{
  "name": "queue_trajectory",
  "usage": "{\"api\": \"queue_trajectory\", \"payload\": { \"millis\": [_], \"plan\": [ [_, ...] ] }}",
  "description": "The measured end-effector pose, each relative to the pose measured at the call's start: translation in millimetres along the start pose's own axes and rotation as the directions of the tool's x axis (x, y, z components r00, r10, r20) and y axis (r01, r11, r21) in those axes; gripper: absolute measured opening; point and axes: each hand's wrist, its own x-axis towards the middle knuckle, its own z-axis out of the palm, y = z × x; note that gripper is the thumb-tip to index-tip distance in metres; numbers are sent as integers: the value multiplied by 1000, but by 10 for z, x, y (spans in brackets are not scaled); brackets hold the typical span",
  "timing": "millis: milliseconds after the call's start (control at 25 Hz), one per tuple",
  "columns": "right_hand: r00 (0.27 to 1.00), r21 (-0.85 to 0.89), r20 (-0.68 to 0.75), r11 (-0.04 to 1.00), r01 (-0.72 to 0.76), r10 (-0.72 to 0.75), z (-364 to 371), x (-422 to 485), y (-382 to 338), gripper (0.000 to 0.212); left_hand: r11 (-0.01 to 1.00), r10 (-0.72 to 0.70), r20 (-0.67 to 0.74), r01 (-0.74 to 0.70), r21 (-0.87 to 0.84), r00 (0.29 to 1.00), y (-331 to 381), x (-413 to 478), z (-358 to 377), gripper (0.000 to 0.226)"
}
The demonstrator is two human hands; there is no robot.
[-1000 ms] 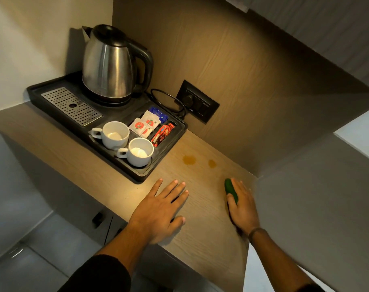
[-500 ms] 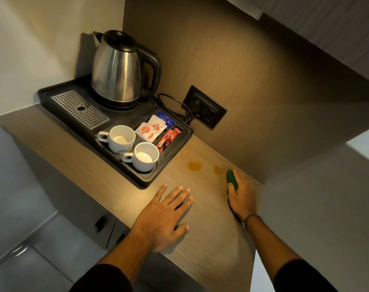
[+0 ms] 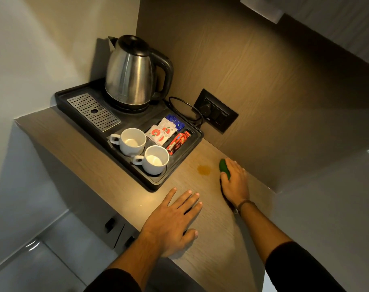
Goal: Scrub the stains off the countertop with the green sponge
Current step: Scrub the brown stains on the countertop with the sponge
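Observation:
My right hand [image 3: 235,181] presses the green sponge [image 3: 224,168] flat on the wooden countertop [image 3: 211,239], near the back wall. Only the sponge's left end shows beyond my fingers. An orange-brown stain [image 3: 204,169] lies just left of the sponge. A second, smaller stain seen earlier is hidden under the sponge or my hand. My left hand [image 3: 172,221] rests palm down on the countertop near the front edge, fingers spread, holding nothing.
A black tray [image 3: 156,183] sits left of the stain with a steel kettle [image 3: 133,74], two white cups [image 3: 133,141] [image 3: 156,159] and sachets [image 3: 163,131]. A wall socket [image 3: 216,111] with the kettle's cord is behind. A wall closes the right side.
My right hand has slid the sponge forward toward the back wall, over the smaller stain. My left hand has stayed flat on the counter.

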Motion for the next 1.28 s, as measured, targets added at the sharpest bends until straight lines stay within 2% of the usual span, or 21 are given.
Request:
{"api": "queue_trajectory", "payload": {
  "millis": [120,160,240,280,360,400,480,560,600,680,800,840,920,1000,1040,1080,1160,1240,1280],
  "plan": [
    [953,11,111,959,282,-281,141,-353,-50,59,1000,5,14,-5,1,1000,12,-5,-34,75],
    [938,14,127,946,325,-324,100,-525,62,59,1000,7,18,-7,1,1000,17,-7,-48,75],
    [953,4,97,958,288,-287,10,-542,239,58,1000,5,22,-5,0,1000,21,-6,-74,74],
    [976,-3,74,978,207,-206,-11,-400,227,57,1000,3,22,-3,0,1000,24,-6,-81,74],
    [998,-4,39,998,58,-58,20,-33,25,55,1000,3,31,-3,2,1000,26,-3,-88,73],
    [996,3,57,998,62,-62,71,62,-132,56,1000,3,37,-3,4,999,28,-4,-86,73],
    [967,24,126,975,220,-222,196,-18,-328,57,1000,5,41,-5,3,999,27,-4,-88,73],
    [915,31,174,931,364,-363,216,-320,-185,60,1000,8,37,-8,-5,999,17,-6,-100,74],
    [915,26,163,929,369,-368,161,-455,-29,60,1000,10,37,-9,-10,999,19,-5,-102,73],
    [953,14,113,960,280,-279,68,-373,138,58,1000,10,34,-10,-7,999,15,-4,-101,73],
    [989,-3,79,992,128,-127,119,96,-124,55,1000,7,34,-7,3,999,17,-7,-91,73],
    [984,10,96,988,152,-152,180,158,-270,55,1000,5,32,-5,2,999,16,-6,-88,73],
    [942,44,155,954,296,-299,270,28,-408,57,1000,8,35,-8,-4,999,21,0,-86,73],
    [887,39,209,910,413,-412,246,-315,-206,59,1000,9,33,-9,-6,999,15,2,-84,74],
    [882,32,208,904,426,-423,172,-486,-20,59,1000,11,36,-10,-4,999,9,2,-84,74],
    [897,27,182,914,405,-403,83,-557,160,58,1000,12,37,-12,0,999,1,7,-83,74],
    [958,26,131,967,253,-255,-53,-388,360,57,1000,11,32,-11,2,999,-9,11,-70,74],
    [994,22,77,997,76,-77,-85,-49,276,54,1000,7,27,-7,3,1000,-2,8,-63,74],
    [996,27,76,998,53,-55,-45,52,142,54,1000,6,22,-6,3,1000,2,7,-61,73]
  ]
}}
